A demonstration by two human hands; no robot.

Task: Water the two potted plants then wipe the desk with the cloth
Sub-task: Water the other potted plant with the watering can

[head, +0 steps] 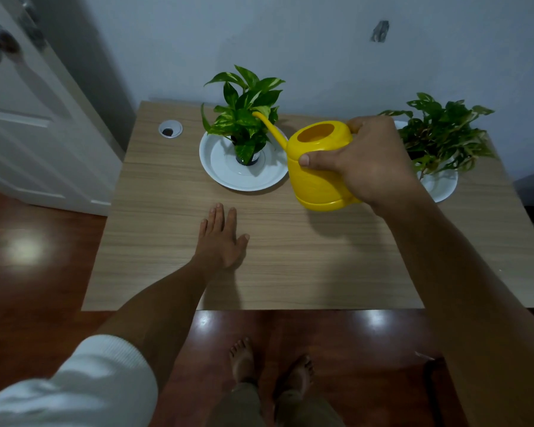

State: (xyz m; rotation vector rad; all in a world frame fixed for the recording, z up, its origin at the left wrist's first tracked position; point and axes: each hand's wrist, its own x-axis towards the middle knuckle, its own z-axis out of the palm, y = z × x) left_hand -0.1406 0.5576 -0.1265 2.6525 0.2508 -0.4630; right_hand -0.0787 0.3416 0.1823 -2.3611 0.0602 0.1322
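The right hand (367, 161) has its grip closed around the yellow plastic watering can (319, 167), its spout among the leaves of the left green potted plant (244, 118) on the wooden desk (290, 257); watering seems under way, and next it likely calls for more tilt; the left hand (219, 238) lies spread flat on the desk.

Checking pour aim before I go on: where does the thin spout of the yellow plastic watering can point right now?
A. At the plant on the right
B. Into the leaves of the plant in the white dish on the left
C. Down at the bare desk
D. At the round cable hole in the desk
B: the yellow plastic watering can, held by the right hand, has its spout tip among the left plant's leaves.
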